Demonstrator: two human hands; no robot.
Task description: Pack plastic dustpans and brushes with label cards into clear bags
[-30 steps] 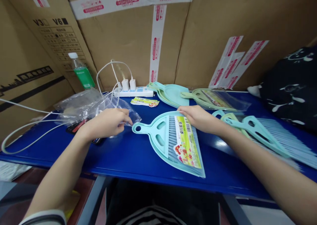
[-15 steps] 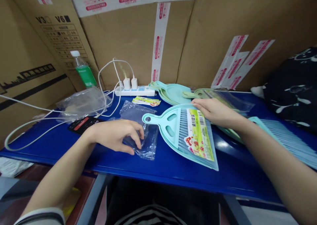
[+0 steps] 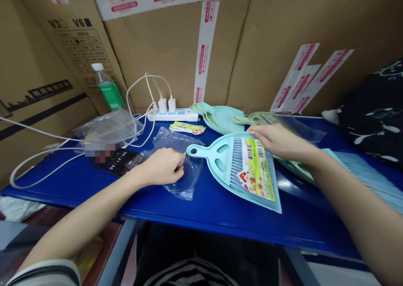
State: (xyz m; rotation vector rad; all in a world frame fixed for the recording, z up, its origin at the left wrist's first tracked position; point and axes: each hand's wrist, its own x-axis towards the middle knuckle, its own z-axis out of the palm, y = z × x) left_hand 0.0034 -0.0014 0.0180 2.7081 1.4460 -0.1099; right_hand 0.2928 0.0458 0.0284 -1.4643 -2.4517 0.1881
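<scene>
My right hand (image 3: 275, 140) grips the upper edge of a light-blue dustpan (image 3: 217, 145), thumb side toward me. A blue-bristled brush (image 3: 236, 168) lies nested in this dustpan, with a printed green and yellow card (image 3: 255, 168) over its bristles. The dustpan's looped handle points left, toward my other hand. On the left, my left hand (image 3: 165, 167) is closed, fingers curled down onto a clear plastic bag (image 3: 185, 185) that lies flat on the blue table. Its fingertips are partly hidden, and they appear to pinch the bag.
Light-blue and green dustpans (image 3: 225, 117) lie at the back. More brush bristles (image 3: 368, 174) spread at right. A power strip (image 3: 176, 116), a loose card (image 3: 187, 128), a phone (image 3: 121, 162), crumpled plastic (image 3: 110, 126) and a bottle (image 3: 110, 93) stand or lie around, with white cables at left.
My left hand has moved right over the plastic bag and its spread fingers have curled closed. The bag has shifted slightly. More of the phone shows. My right hand still holds the dustpan.
</scene>
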